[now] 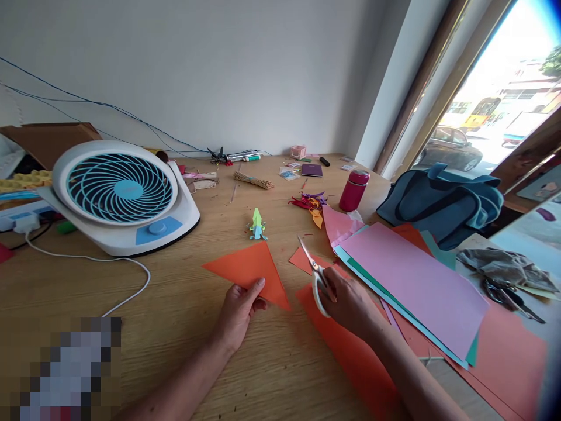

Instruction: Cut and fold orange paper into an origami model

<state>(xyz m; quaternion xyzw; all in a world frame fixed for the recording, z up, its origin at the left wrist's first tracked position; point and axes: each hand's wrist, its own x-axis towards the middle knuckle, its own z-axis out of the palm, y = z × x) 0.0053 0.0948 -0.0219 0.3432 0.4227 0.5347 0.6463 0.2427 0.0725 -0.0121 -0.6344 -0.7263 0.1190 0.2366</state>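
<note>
My left hand (pixel 241 310) pinches an orange paper triangle (pixel 252 269) near its lower edge, thumb on top. In my right hand (pixel 350 298) is a pair of scissors (pixel 316 275) with white handles, the blades together and pointing up and to the left. The scissors are apart from the triangle, to its right. Under my right hand and forearm lies a larger orange sheet (pixel 337 345). A smaller orange paper piece (pixel 302 259) rests behind the scissors. Beyond the triangle stands a small green and light blue folded paper figure (pixel 257 225).
A white fan (pixel 127 190) stands at the left, its cable (pixel 144 275) trailing forward. To the right lie stacked coloured sheets (pixel 412 275), a red flask (pixel 354 190) and a blue bag (pixel 438 202). Colourful paper scraps (pixel 311 203) and a stick bundle (pixel 253 180) lie farther back.
</note>
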